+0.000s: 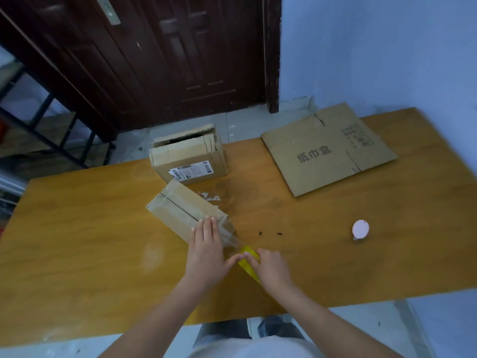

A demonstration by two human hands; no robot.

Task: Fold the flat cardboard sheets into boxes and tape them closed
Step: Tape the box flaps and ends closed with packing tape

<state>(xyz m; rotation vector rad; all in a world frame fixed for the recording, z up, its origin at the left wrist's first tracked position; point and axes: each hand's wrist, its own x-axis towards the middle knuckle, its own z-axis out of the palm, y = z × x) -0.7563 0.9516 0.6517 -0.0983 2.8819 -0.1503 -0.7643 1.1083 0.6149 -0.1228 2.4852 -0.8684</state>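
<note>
A small folded cardboard box [180,210] lies at an angle in the middle of the wooden table [77,228], with clear tape along its top seam. My left hand [206,251] presses flat on the near end of the box, fingers straight, its thumb reaching to the tape roll. A strip of clear tape [229,239] runs from the box end to a yellow tape roll [247,264]. My right hand [271,270] grips that roll on the table just right of the left hand. A flat cardboard sheet [327,151] with printed characters lies at the far right.
A larger open box [188,156] with a shipping label stands at the table's far edge behind the small box. A small white round object [360,229] lies on the right. Tiny dark specks [269,233] sit mid-table. A dark door and metal shelving stand beyond.
</note>
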